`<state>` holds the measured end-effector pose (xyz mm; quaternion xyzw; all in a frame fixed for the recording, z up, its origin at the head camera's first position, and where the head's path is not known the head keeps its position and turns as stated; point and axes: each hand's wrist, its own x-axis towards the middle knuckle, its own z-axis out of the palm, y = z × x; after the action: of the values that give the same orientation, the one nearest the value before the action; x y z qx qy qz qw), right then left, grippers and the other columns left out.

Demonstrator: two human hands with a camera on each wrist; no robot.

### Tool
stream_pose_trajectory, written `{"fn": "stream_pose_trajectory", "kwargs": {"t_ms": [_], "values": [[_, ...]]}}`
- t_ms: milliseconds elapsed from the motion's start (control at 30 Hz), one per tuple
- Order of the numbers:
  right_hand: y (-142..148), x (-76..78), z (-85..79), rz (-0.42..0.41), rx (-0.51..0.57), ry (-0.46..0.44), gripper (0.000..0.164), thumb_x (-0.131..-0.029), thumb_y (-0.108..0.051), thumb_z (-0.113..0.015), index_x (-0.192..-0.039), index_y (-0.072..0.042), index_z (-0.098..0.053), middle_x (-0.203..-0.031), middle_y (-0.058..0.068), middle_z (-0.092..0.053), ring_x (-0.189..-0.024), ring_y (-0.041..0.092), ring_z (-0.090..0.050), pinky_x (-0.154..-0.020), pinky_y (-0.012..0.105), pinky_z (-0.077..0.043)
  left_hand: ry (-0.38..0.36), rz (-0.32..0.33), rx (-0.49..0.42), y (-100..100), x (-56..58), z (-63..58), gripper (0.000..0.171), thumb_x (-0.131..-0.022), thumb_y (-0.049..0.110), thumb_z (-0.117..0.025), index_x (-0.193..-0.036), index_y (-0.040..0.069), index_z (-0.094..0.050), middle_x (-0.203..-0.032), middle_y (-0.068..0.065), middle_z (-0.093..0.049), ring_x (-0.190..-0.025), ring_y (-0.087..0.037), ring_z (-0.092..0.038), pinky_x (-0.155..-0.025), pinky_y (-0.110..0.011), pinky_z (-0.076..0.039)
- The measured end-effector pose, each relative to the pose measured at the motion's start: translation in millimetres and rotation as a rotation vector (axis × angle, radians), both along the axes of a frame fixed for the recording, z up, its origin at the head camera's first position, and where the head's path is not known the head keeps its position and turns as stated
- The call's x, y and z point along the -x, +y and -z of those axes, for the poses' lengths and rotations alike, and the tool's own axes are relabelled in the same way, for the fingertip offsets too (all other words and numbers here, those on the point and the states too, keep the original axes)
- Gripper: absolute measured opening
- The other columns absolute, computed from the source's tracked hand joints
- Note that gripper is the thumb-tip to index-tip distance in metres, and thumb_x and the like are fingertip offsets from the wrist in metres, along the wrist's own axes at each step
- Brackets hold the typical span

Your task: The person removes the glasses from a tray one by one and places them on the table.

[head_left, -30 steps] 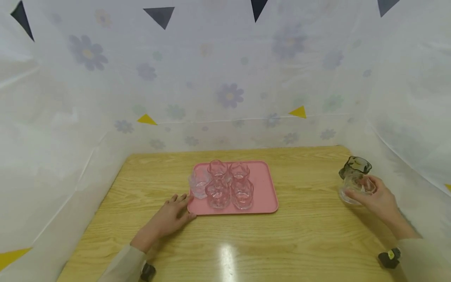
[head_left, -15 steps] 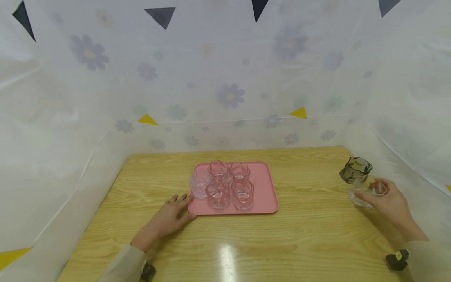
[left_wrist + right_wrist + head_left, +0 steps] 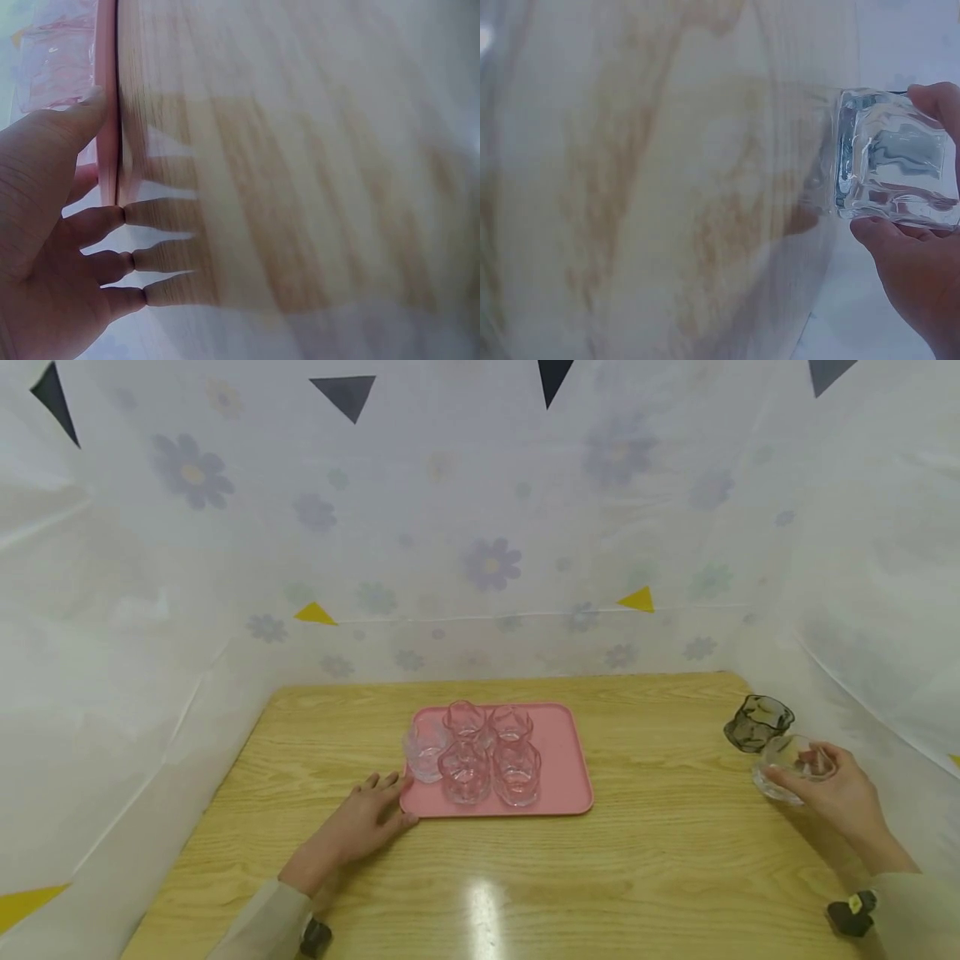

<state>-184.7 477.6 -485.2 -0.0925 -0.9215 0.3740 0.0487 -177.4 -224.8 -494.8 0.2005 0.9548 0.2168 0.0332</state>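
At the table's right side my right hand (image 3: 846, 793) holds a clear, wavy-sided glass (image 3: 780, 777) upright, thumb on one side and fingers on the other. In the right wrist view the glass (image 3: 896, 161) has its base at the tabletop; whether it touches is hard to tell. Just behind it stands a smoky grey glass (image 3: 750, 727). My left hand (image 3: 358, 822) rests at the near left corner of a pink tray (image 3: 562, 777), fingers spread. In the left wrist view its thumb (image 3: 88, 112) touches the tray's rim and its fingertips reach the table.
Several clear glasses stand close together on the tray, including a front one (image 3: 517, 777) and a left one (image 3: 425, 752) near the rim. The wooden table (image 3: 645, 860) meets white flower-patterned sheeting (image 3: 487, 643) behind and at both sides.
My right hand has moved right and slightly nearer with the clear glass, away from in front of the smoky grey glass. My left hand and the tray stay put.
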Motion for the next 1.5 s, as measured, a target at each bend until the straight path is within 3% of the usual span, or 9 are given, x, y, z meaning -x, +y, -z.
{"fn": "stream_pose_trajectory", "kwargs": {"t_ms": [167, 400, 567, 633, 733, 967, 1067, 1200, 1500], "values": [[2, -0.3, 0.9, 0.018, -0.029, 0.006, 0.104, -0.099, -0.049, -0.070, -0.162, 0.012, -0.014, -0.144, 0.037, -0.044, -0.108, 0.027, -0.051, -0.101, 0.078, -0.037, 0.001, 0.001, -0.023, 2, -1.2, -2.1, 0.069, -0.104, 0.048, -0.063, -0.158, 0.007, -0.048, -0.161, -0.027, -0.045, -0.149, -0.062, -0.033, -0.120, -0.078, -0.025], [1, -0.3, 2.0, 0.020, -0.045, 0.008, 0.105, -0.098, -0.050, -0.071, -0.164, 0.008, -0.014, -0.136, 0.027, -0.050, -0.089, -0.016, -0.034, -0.090, 0.052, -0.048, 0.033, -0.007, -0.043, 3, -2.7, -2.2, 0.068, -0.102, 0.044, -0.068, -0.156, 0.005, -0.051, -0.157, -0.031, -0.048, -0.146, -0.065, -0.035, -0.115, -0.082, -0.028], [0, -0.4, 1.2, 0.023, -0.057, 0.013, 0.108, -0.098, -0.050, -0.071, -0.166, 0.005, -0.008, -0.145, 0.033, -0.047, -0.101, 0.008, -0.055, -0.082, 0.036, -0.047, -0.006, -0.012, -0.026, 2, -2.3, -1.1, 0.069, -0.104, 0.047, -0.064, -0.159, 0.008, -0.047, -0.161, -0.028, -0.044, -0.150, -0.062, -0.032, -0.120, -0.078, -0.025], [0, -0.7, -0.9, 0.015, -0.031, 0.021, 0.109, -0.099, -0.049, -0.070, -0.167, 0.003, -0.003, -0.158, 0.038, -0.036, -0.124, 0.036, -0.056, -0.096, 0.056, -0.050, -0.006, -0.010, -0.024, 1, -2.5, -0.4, 0.069, -0.104, 0.048, -0.063, -0.159, 0.009, -0.047, -0.162, -0.028, -0.044, -0.150, -0.062, -0.032, -0.120, -0.078, -0.026], [-2, -1.1, -7.0, 0.004, -0.001, 0.039, 0.109, -0.100, -0.047, -0.070, -0.168, 0.000, 0.001, -0.168, 0.040, -0.014, -0.148, 0.064, -0.024, -0.112, 0.080, -0.028, 0.022, -0.003, -0.042, 1, -3.1, 0.3, 0.069, -0.103, 0.047, -0.066, -0.157, 0.007, -0.050, -0.159, -0.030, -0.046, -0.147, -0.065, -0.034, -0.115, -0.082, -0.028], [-15, -0.8, -29.8, -0.020, -0.023, 0.115, 0.105, -0.099, -0.044, -0.073, -0.169, -0.004, -0.006, -0.170, 0.036, -0.015, -0.152, 0.063, -0.018, -0.121, 0.074, -0.022, 0.017, -0.004, -0.028, 1, -2.4, -2.0, 0.069, -0.104, 0.046, -0.065, -0.158, 0.008, -0.048, -0.160, -0.030, -0.046, -0.148, -0.064, -0.034, -0.117, -0.081, -0.028], [-27, -0.1, -37.1, -0.060, -0.017, 0.141, 0.102, -0.099, -0.042, -0.073, -0.171, -0.010, -0.008, -0.172, 0.032, -0.016, -0.155, 0.056, -0.019, -0.132, 0.038, -0.026, 0.006, -0.007, -0.008, 1, -2.5, -4.6, 0.068, -0.105, 0.046, -0.063, -0.159, 0.008, -0.047, -0.161, -0.029, -0.045, -0.148, -0.063, -0.034, -0.118, -0.080, -0.029], [-48, 3.3, -44.7, -0.117, 0.012, 0.142, 0.098, -0.100, -0.042, -0.074, -0.172, -0.022, -0.010, -0.173, 0.027, -0.021, -0.156, 0.051, -0.025, -0.097, -0.008, -0.030, 0.006, -0.004, -0.008, 1, -2.2, -5.6, 0.068, -0.105, 0.044, -0.064, -0.159, 0.007, -0.047, -0.160, -0.029, -0.045, -0.148, -0.063, -0.034, -0.117, -0.080, -0.029], [-114, 16.5, -57.3, -0.246, 0.034, 0.194, 0.089, -0.098, -0.038, -0.076, -0.169, -0.020, -0.025, -0.161, 0.023, -0.044, -0.138, 0.044, -0.047, -0.085, 0.004, -0.041, 0.011, 0.005, -0.003, 0, -0.7, -3.9, 0.069, -0.105, 0.046, -0.063, -0.159, 0.007, -0.047, -0.160, -0.030, -0.045, -0.147, -0.064, -0.034, -0.117, -0.080, -0.029]]}}
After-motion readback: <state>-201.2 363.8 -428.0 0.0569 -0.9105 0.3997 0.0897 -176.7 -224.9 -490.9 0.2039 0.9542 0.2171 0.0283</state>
